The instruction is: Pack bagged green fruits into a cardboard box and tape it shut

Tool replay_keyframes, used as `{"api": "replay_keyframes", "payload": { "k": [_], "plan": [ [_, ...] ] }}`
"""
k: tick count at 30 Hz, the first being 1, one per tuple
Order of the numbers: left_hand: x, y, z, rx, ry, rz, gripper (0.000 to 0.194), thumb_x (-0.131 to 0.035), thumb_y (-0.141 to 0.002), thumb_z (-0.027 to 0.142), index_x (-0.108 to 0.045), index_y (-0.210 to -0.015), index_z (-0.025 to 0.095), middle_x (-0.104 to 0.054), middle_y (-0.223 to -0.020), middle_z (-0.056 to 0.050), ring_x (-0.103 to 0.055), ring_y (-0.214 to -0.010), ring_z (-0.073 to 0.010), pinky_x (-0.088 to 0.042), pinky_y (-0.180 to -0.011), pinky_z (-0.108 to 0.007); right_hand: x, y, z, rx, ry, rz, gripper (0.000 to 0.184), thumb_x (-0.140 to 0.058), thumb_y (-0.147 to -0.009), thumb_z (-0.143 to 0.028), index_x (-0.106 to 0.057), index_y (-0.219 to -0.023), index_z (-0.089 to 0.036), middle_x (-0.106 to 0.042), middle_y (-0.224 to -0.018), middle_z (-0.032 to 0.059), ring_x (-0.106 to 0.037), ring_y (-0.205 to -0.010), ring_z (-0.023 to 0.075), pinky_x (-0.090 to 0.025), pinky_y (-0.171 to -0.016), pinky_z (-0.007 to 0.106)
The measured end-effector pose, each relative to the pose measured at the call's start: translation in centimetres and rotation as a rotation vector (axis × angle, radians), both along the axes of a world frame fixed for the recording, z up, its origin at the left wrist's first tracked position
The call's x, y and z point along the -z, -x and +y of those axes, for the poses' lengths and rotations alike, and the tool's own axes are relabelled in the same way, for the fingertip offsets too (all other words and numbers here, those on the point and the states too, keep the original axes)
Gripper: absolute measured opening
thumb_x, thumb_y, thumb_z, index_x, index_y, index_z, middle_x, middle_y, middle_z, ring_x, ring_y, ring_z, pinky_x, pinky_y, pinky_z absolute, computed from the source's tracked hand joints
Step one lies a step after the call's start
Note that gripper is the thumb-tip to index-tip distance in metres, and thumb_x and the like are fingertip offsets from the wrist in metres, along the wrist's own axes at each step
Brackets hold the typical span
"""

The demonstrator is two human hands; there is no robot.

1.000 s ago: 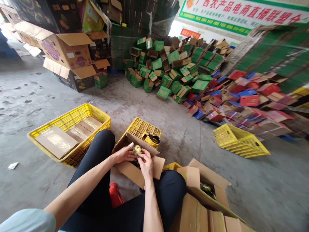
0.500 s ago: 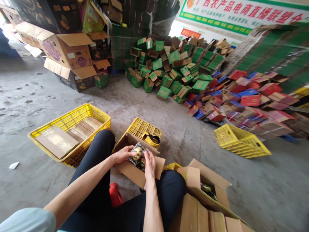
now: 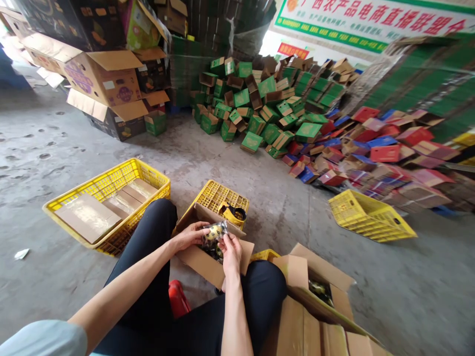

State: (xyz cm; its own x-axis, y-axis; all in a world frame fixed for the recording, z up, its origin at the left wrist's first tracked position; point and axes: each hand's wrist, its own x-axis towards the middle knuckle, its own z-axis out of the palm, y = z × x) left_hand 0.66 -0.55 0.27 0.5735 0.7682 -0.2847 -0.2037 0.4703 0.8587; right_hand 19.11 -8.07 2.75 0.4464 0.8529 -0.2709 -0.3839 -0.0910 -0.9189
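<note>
Between my hands is a clear plastic bag [image 3: 215,231] holding a yellowish round thing with dark marks, seemingly a fruit. My left hand [image 3: 191,235] grips its left side. At the right end, fingers of my right hand [image 3: 231,250] pinch the plastic. Directly beneath, an open cardboard box [image 3: 203,267] sits between my knees with similar bagged pieces inside, partly covered by my hands. Behind the box, a yellow and black tape dispenser [image 3: 233,213] lies on a yellow crate [image 3: 211,195].
To the left stands a yellow basket [image 3: 107,190] with closed cartons. By my right knee, another open box [image 3: 339,287] contains dark bagged pieces. A yellow crate [image 3: 371,217] rests on the floor at right. Heaped green boxes [image 3: 256,123] and red boxes [image 3: 386,153] lie beyond.
The bagged piece has turned and tilted between my hands, its right end now raised. My right hand's fingers have shifted to pinch that end. Surroundings look the same.
</note>
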Motion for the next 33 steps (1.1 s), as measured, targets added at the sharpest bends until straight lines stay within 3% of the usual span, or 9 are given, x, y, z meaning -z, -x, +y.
{"api": "replay_keyframes", "payload": {
  "k": [4, 9, 12, 15, 18, 22, 26, 29, 33],
  "plan": [
    [0.6, 0.1, 0.1, 0.039, -0.348, 0.096, 0.079, -0.095, -0.074, 0.047, -0.064, -0.143, 0.023, -0.061, -0.148, -0.014, -0.055, -0.139, -0.0342, -0.047, -0.112, -0.044, -0.1, 0.2, 0.0, 0.0, 0.008, 0.029, 0.045, -0.096, -0.064, -0.048, -0.076, -0.093, -0.02, -0.081, -0.087, 0.004, -0.078, -0.077, 0.02, -0.061, -0.066, 0.027],
    [2.3, -0.5, 0.0, 0.137, -0.581, 0.192, 0.082, -0.095, -0.071, 0.042, -0.063, -0.143, 0.021, -0.066, -0.139, -0.013, -0.062, -0.127, -0.0327, -0.048, -0.111, -0.045, 0.1, 1.3, -0.1, -0.122, 0.004, 0.066, 0.046, -0.096, -0.067, -0.048, -0.078, -0.097, -0.019, -0.083, -0.095, 0.0073, -0.079, -0.087, 0.0215, -0.064, -0.078, 0.03],
    [2.9, -0.7, 0.3, 0.107, -0.623, 0.252, 0.068, -0.087, -0.079, 0.04, -0.064, -0.139, 0.016, -0.071, -0.131, -0.014, -0.067, -0.116, -0.0307, -0.051, -0.106, -0.043, 0.5, 1.5, 0.0, -0.184, -0.019, 0.059, 0.049, -0.092, -0.072, -0.051, -0.079, -0.106, -0.019, -0.083, -0.106, 0.0104, -0.079, -0.099, 0.024, -0.064, -0.09, 0.035],
    [2.7, -0.1, 1.1, -0.021, -0.643, 0.337, 0.063, -0.078, -0.086, 0.035, -0.06, -0.144, 0.016, -0.069, -0.137, -0.014, -0.065, -0.124, -0.0307, -0.05, -0.108, -0.04, 1.2, 0.6, 0.1, -0.087, 0.005, -0.02, 0.057, -0.086, -0.076, -0.059, -0.077, -0.115, -0.019, -0.081, -0.115, 0.0124, -0.078, -0.105, 0.0253, -0.063, -0.093, 0.037],
    [2.2, 0.9, 1.6, -0.097, -0.696, 0.595, 0.069, -0.065, -0.094, 0.027, -0.044, -0.159, 0.018, -0.067, -0.139, -0.015, -0.064, -0.127, -0.0299, -0.049, -0.109, -0.041, 1.9, -0.7, 0.1, -0.053, 0.083, -0.317, 0.062, -0.067, -0.087, -0.07, -0.074, -0.121, -0.018, -0.079, -0.122, 0.0159, -0.077, -0.106, 0.0268, -0.063, -0.089, 0.039],
    [1.9, 1.4, 1.5, -0.028, -0.747, 0.815, 0.074, -0.053, -0.098, 0.016, -0.029, -0.167, 0.018, -0.065, -0.141, -0.018, -0.066, -0.125, -0.0306, -0.051, -0.103, -0.04, 2.5, -0.8, 0.0, -0.183, 0.127, -0.646, 0.056, -0.058, -0.092, -0.068, -0.079, -0.111, -0.019, -0.079, -0.119, 0.0157, -0.075, -0.108, 0.0286, -0.059, -0.094, 0.04],
    [2.0, 1.0, 0.9, 0.09, -0.717, 1.041, 0.07, -0.044, -0.098, 0.008, -0.036, -0.165, 0.024, -0.058, -0.149, -0.02, -0.073, -0.107, -0.0297, -0.054, -0.089, -0.036, 2.7, 0.7, -0.2, -0.318, 0.149, -0.842, 0.03, -0.07, -0.089, -0.049, -0.083, -0.085, -0.022, -0.081, -0.102, 0.0112, -0.071, -0.11, 0.0284, -0.047, -0.109, 0.04],
    [1.9, 0.7, 0.7, 0.145, -0.684, 1.182, 0.072, -0.04, -0.094, 0.001, -0.044, -0.161, 0.024, -0.047, -0.159, -0.023, -0.074, -0.097, -0.0277, -0.054, -0.085, -0.036, 2.8, 1.4, -0.5, -0.401, 0.197, -0.958, 0.018, -0.07, -0.09, -0.034, -0.084, -0.083, -0.024, -0.08, -0.089, 0.0078, -0.072, -0.102, 0.0261, -0.047, -0.105, 0.036],
    [1.4, 0.5, 0.8, 0.155, -0.721, 1.169, 0.057, -0.043, -0.09, 0.0, -0.065, -0.14, 0.015, -0.046, -0.16, -0.023, -0.064, -0.124, -0.0348, -0.05, -0.104, -0.042, 2.8, 1.3, -0.7, -0.449, 0.262, -1.069, 0.031, -0.062, -0.094, -0.022, -0.08, -0.069, -0.022, -0.079, -0.078, 0.0074, -0.073, -0.084, 0.0222, -0.049, -0.085, 0.028]
  ]
}}
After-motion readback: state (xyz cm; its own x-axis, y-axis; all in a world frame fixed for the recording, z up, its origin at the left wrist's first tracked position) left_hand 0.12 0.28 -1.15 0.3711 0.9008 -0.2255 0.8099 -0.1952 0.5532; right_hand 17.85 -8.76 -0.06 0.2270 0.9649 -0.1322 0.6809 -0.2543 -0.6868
